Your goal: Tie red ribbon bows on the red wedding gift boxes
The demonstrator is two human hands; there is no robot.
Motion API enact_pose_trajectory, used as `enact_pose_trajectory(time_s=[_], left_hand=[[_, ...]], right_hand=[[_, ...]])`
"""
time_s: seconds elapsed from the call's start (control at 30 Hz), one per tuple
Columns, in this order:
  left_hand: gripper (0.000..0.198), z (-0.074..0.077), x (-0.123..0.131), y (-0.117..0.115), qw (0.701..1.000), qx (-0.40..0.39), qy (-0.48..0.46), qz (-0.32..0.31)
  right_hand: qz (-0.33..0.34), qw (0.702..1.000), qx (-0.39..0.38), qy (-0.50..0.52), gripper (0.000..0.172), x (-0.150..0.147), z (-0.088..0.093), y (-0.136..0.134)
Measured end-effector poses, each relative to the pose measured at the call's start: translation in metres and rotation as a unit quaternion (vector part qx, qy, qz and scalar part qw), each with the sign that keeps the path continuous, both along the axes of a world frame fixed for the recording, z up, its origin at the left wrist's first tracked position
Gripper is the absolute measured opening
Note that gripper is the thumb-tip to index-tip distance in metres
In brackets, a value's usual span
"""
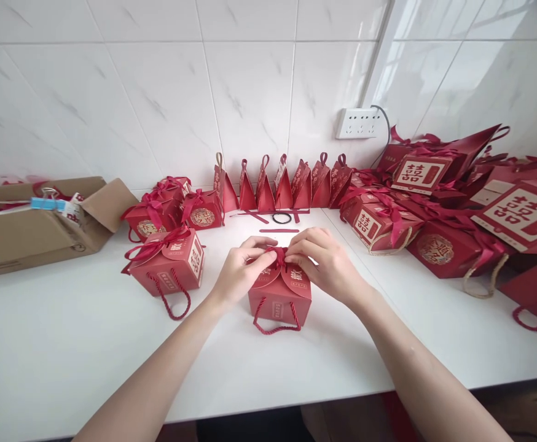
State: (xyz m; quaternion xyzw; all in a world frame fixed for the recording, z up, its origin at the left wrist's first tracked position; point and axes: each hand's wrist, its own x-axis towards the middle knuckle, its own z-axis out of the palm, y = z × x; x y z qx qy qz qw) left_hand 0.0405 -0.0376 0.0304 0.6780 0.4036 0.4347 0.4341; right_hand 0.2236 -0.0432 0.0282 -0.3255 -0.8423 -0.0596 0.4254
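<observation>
A red gift box (279,302) with a twisted rope handle stands upright on the white table (259,374). On its top is a dark red ribbon knot (278,259). My left hand (244,267) pinches the ribbon from the left side, thumb and index finger pressed together. From the right, my right hand (320,263) closes its fingertips on the same ribbon. The fingers partly cover the knot. A second red box (171,264) with a ribbon bow and rope handle sits to the left of my left hand.
Behind stand several folded red triangular boxes (283,187), with ribbon strips (279,231) and a black ring (282,218) before them. An open cardboard box (33,239) is at the left. Many red boxes (439,245) pile up at the right, below a white socket strip (360,123).
</observation>
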Motion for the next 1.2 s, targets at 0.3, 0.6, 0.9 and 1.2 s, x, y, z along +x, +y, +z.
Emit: enact_pose_trajectory(time_s=[0.3, 0.6, 0.9, 1.2], left_hand=[[0.021, 0.0, -0.003, 0.002, 1.0, 0.024, 0.004, 0.015], [0.018, 0.007, -0.008, -0.002, 0.979, 0.132, 0.144, 0.062], [0.011, 0.016, -0.013, -0.007, 0.975, 0.145, 0.167, 0.03], [0.012, 0.026, -0.027, -0.006, 0.974, 0.096, 0.206, -0.026]], right_hand=[[0.009, 1.0, -0.011, 0.025, 0.015, 0.002, 0.004, -0.002], [0.051, 0.994, -0.086, 0.036, 0.005, 0.013, 0.016, -0.009], [0.065, 0.992, -0.103, 0.017, 0.01, 0.008, 0.013, -0.01], [0.074, 0.993, -0.071, -0.05, 0.005, 0.009, 0.02, -0.018]])
